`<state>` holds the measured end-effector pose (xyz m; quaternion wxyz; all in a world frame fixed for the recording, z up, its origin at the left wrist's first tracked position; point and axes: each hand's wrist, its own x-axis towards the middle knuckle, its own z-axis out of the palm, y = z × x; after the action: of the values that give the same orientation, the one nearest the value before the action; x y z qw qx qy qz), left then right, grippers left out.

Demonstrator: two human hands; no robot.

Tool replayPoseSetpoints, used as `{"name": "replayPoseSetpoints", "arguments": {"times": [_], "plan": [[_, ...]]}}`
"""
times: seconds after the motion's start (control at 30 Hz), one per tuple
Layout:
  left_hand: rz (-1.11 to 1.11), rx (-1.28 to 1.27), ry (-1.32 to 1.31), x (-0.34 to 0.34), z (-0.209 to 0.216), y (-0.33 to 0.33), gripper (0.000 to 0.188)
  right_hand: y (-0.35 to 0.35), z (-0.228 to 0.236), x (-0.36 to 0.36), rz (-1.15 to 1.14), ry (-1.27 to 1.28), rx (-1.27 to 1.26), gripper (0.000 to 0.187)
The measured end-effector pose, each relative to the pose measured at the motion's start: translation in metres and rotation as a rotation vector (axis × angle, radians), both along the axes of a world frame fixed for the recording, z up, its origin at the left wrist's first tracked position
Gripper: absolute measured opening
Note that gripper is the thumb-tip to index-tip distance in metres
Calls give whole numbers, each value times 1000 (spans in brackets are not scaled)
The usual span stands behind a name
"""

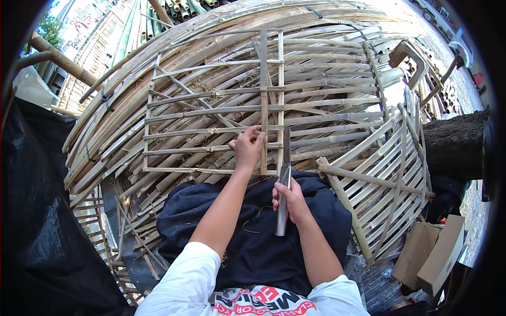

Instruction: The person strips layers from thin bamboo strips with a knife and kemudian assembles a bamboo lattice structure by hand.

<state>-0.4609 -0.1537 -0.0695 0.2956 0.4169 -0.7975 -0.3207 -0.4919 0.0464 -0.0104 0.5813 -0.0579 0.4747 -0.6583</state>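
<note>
A flat lattice (203, 111) of split bamboo lies in front of me, its crosswise slats joined to upright strips at both ends. My left hand (247, 147) is at its lower right, fingers bent in a pinch against a darker upright bamboo strip (263, 68) that lies over the slats. My right hand (293, 201) grips the round metal handle of a long knife (282, 216). The blade points away from me, just right of the lattice's right-hand strip (280, 58), and looks close to it; whether they touch I cannot tell.
Long split bamboo poles (126, 105) are piled underneath and beyond. Another bamboo lattice (385, 184) leans at the right, near a dark log (453, 145). An open cardboard box (435, 258) sits at lower right. Black cloth (232, 258) covers my lap; black sheeting (42, 210) hangs left.
</note>
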Motion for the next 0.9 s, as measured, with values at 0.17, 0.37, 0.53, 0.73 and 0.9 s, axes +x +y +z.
{"name": "replayPoseSetpoints", "arguments": {"times": [0.17,0.37,0.53,0.73,0.9], "plan": [[26,-21,-41,-1,3,4,24,-1,3,1,-21,-16,-6,29],[38,-56,-36,-1,0,3,25,-1,4,1,-23,-24,-16,31],[28,-48,-16,-4,4,5,26,1,4,-1,-19,-20,-17,32],[33,-74,-115,-7,15,11,35,3,5,-2,-9,-12,-47,26],[44,-95,-125,-11,15,14,36,5,6,-2,-7,-41,-98,26]]}}
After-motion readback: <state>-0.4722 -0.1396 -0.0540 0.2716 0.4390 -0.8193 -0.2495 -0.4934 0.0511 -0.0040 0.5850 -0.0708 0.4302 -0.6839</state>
